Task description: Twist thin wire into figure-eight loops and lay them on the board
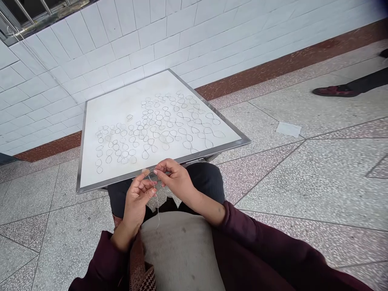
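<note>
A thin white thread (158, 210) runs between my hands and hangs down over my lap. My left hand (137, 198) holds it near the thumb and fingers, and a tan tape or bandage (146, 172) wraps one fingertip. My right hand (177, 180) pinches a fine strand at the upper end, close to that fingertip. Whether a small loop sits between the two fingertips is too fine to make out. Just beyond both hands is the white table (112, 107), with many thin dark wire-like loops (151, 129) laid out on it, several shaped like figure eights.
A grey metal rim (212, 150) edges the table, which stands against a white tiled wall (127, 48). A white paper (288, 129) lies on the speckled floor at the right. Farther right, a person's foot in a dark red shoe (335, 91) shows.
</note>
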### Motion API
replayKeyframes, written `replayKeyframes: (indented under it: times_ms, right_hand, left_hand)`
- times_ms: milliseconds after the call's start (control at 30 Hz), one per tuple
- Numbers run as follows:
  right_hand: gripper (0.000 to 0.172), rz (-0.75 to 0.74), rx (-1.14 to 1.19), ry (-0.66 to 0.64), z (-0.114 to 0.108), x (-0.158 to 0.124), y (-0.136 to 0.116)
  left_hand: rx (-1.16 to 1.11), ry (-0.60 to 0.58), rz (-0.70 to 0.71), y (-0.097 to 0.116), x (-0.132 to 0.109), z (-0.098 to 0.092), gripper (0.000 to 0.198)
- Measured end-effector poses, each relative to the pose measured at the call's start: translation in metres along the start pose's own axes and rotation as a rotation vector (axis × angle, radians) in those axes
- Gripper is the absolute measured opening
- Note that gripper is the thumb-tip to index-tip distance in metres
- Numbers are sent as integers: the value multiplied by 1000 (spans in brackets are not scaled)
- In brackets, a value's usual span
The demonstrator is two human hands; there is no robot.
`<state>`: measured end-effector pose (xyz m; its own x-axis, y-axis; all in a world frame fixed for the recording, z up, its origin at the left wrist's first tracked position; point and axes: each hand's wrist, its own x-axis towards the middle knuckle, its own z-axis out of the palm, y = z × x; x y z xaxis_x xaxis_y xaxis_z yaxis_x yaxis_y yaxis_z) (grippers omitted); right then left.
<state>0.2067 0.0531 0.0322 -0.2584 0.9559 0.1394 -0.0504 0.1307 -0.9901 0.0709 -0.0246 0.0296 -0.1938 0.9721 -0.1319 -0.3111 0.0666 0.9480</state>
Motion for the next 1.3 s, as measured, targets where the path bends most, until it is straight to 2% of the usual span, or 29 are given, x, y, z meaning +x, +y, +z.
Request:
replayKeyframes:
  times_ms: [400,533,667,767,867,1100,1200,1300]
  right_hand:
    - [15,-50,-32,37,6,0,-3]
    - [24,-9,38,-40,4,2,-6]
    - [37,79,108,-104,1,2,-2]
    - [36,116,153,-209,2,-1,2]
    - [35,140,222,-275,5,-4,4]
    - [35,149,257,-247,8,-2,5]
    - [40,161,263,-275,11,-3,8]
    - [43,201,226,-433,14,-9,13]
  left_hand:
    - [-77,76,54,2,-1,9,47]
    - [-73,111,71,4,0,7,49]
    - [-80,196,115,8,2,4,50]
    - [-53,235,129,9,2,2,51]
    - [-7,208,118,8,1,2,54]
    - [47,142,90,6,0,3,52]
    - [18,206,122,6,1,2,52]
    - [-11,299,170,7,3,-1,54]
